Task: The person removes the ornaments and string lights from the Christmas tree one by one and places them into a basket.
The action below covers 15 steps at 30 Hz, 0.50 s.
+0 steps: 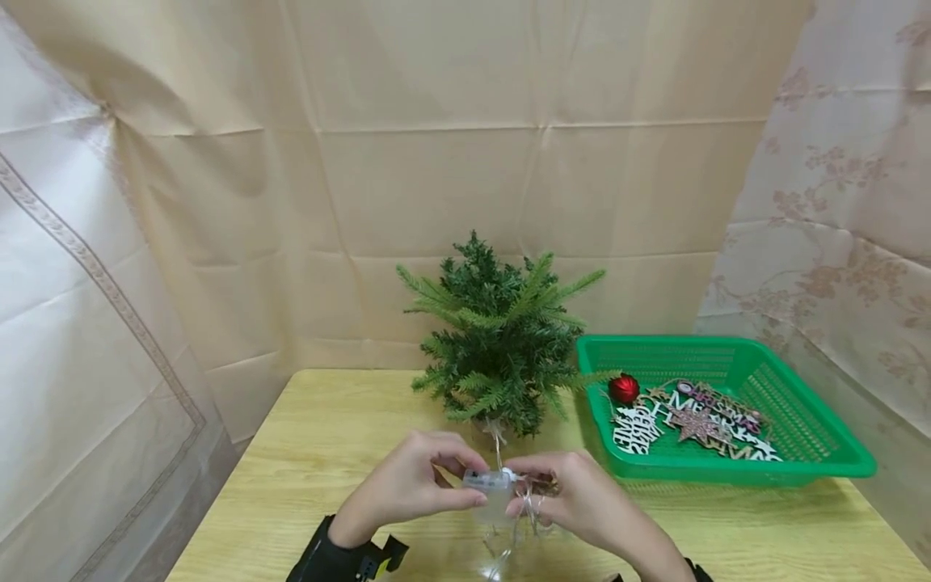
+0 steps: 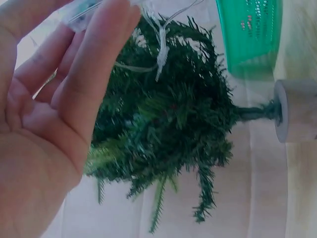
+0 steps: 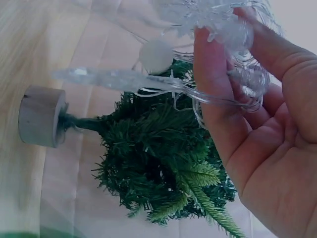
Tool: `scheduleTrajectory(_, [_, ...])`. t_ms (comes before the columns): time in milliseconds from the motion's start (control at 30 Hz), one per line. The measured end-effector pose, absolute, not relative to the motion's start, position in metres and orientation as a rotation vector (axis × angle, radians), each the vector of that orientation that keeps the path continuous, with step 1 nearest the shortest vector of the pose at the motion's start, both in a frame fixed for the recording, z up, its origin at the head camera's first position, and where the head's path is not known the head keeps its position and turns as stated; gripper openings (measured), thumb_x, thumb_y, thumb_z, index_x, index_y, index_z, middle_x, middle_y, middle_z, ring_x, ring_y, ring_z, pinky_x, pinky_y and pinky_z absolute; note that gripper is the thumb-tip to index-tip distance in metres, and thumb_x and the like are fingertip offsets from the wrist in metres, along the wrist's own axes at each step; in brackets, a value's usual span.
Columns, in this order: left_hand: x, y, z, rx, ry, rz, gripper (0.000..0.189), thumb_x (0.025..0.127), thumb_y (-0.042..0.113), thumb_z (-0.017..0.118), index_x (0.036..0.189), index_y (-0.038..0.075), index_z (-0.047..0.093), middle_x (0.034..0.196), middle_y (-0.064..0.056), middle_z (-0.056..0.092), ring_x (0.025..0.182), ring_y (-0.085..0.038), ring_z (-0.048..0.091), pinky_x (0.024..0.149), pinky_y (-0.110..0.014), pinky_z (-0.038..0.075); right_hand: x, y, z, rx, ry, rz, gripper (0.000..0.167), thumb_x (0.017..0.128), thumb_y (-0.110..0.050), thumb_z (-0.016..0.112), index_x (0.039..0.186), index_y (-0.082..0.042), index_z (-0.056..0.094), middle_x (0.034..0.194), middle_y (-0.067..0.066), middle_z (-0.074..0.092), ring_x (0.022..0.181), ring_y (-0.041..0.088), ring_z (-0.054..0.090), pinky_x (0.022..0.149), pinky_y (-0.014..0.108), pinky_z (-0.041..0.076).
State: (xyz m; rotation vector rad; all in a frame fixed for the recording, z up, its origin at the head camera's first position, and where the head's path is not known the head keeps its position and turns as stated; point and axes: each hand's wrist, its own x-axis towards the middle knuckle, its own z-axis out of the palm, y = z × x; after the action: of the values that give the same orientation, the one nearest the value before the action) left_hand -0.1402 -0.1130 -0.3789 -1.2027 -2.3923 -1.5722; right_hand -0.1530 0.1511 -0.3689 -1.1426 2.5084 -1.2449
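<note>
My left hand [image 1: 425,481] pinches a small clear plastic battery box [image 1: 489,482] between thumb and fingers. Beside it my right hand [image 1: 563,493] holds a bundle of clear string lights [image 3: 242,74], its wires looped over the fingers. Thin transparent wire and clear pieces dangle below both hands in the head view. Just behind the hands stands a small artificial Christmas tree [image 1: 502,347] with green branches. Its round wooden base [image 3: 42,116] shows in the right wrist view.
At the right, a green plastic basket [image 1: 735,473] holds a red bauble [image 1: 624,389], a glittery star [image 1: 698,424] and several lettered ornaments [image 1: 636,430]. Everything stands on a light wooden table [image 1: 305,453]. Beige cloth [image 1: 422,162] hangs behind it.
</note>
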Motion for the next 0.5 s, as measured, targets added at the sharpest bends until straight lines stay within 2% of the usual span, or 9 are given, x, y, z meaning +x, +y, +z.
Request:
scheduleTrajectory(133, [-0.135,-0.108,-0.375,-1.174,-2.356,-1.547,0.021,0.089,0.014,0.079,0.109,0.009,0.074,0.101,-0.003,0.072,0.082,-0.006,0.069,0.063,-0.027,0.061,-0.15,0.151,-0.366,-1.164,2.54,-1.257,0.056,0.084,-0.041,0.078,0.124,-0.001,0.071,0.092,-0.003,0.075,0.06,0.001,0.063,0.052,0.023,0.056])
scheduleTrajectory(200, [-0.133,-0.106,-0.373,-1.149,-2.348,-1.55,0.022,0.089,0.014,0.079,0.11,0.009,0.074,0.102,-0.003,0.072,0.082,-0.006,0.069,0.064,-0.027,0.061,-0.15,0.152,-0.364,-1.209,2.562,-1.256,0.056,0.086,-0.039,0.077,0.126,-0.001,0.07,0.097,0.003,0.076,0.063,0.004,0.066,0.052,0.023,0.056])
scheduleTrajectory(367, [-0.131,-0.1,-0.375,-1.108,-2.291,-1.573,0.023,0.089,0.009,0.078,0.111,0.005,0.073,0.102,-0.007,0.071,0.081,-0.008,0.07,0.065,-0.029,0.061,-0.149,0.155,-0.364,-1.375,2.607,-1.28,0.054,0.09,-0.035,0.075,0.131,-0.001,0.067,0.11,0.008,0.075,0.085,0.005,0.07,0.058,0.02,0.056])
scheduleTrajectory(500, [-0.128,-0.094,-0.377,-1.102,-2.225,-1.576,0.023,0.089,0.009,0.078,0.111,0.007,0.073,0.102,-0.006,0.071,0.08,-0.008,0.07,0.064,-0.028,0.061,-0.15,0.158,-0.364,-1.448,2.555,-1.341,0.044,0.093,-0.028,0.074,0.129,-0.003,0.069,0.107,0.005,0.075,0.077,0.002,0.066,0.053,0.021,0.056])
